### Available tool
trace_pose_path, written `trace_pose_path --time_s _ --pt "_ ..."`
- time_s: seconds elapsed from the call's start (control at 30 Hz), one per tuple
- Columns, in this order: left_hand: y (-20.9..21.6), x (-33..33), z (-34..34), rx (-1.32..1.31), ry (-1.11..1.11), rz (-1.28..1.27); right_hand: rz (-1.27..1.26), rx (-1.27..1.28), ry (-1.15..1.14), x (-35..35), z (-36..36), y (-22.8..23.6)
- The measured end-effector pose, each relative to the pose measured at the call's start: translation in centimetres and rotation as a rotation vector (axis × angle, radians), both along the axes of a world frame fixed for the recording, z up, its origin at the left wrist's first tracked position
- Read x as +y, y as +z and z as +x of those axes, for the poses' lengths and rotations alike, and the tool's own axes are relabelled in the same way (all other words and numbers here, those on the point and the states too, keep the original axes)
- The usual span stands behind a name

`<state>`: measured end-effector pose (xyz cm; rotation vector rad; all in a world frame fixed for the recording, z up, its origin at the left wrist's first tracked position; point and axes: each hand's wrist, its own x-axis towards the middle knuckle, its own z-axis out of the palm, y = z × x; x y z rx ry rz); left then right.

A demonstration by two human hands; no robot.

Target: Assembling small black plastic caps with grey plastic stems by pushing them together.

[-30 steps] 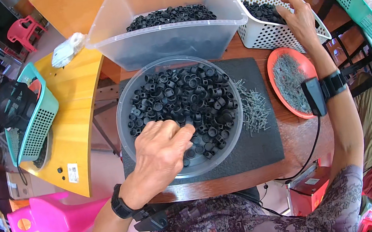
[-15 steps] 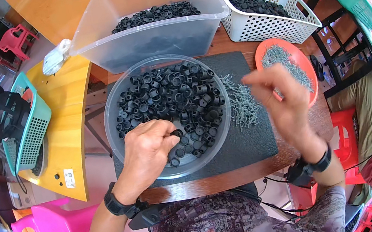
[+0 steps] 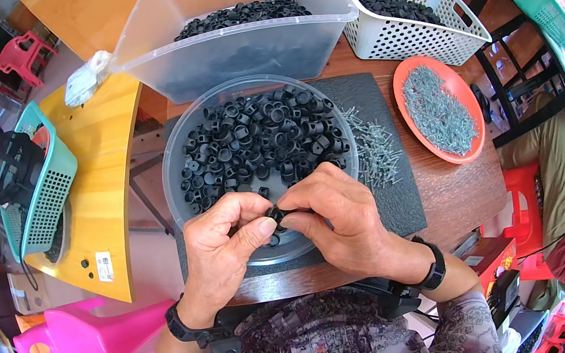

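The right hand (image 3: 338, 216) has come back from the screws and now meets the left hand (image 3: 226, 242); both pinch one black plastic cap (image 3: 275, 214) over the clear round bowl (image 3: 176, 164), ready for assembly.

Bright, even daylight throughout, strongest at the upper left. Soft, short shadows only, under the hands (image 3: 283, 225) and along the near rim of the clear round bowl (image 3: 176, 164). Mild sheen on the translucent bin (image 3: 239, 53). Sharp in the centre; heavy fisheye bending toward the rim, black vignette in the corners, slight smearing at the edges.
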<state>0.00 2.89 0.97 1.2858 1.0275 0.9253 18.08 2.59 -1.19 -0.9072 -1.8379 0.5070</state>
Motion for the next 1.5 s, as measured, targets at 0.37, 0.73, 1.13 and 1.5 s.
trace_pose_path --time_s 0.37,0.73,1.13,1.5 --pt "0.6 -0.5 0.3 0.534 0.044 0.751 -0.048 -0.017 -0.036 -0.4 -0.4 1.3" --pt "1.0 -0.9 0.5 0.377 0.046 0.727 -0.725 0.537 0.069 -1.8 -0.9 1.8" --pt "0.3 -1.3 0.6 0.225 0.094 0.592 -0.872 0.758 0.068 -2.6 -1.2 2.0" --pt "0.0 -2.5 1.6 0.185 0.291 0.628 -0.726 0.934 0.041 -3.1 -3.3 1.9"
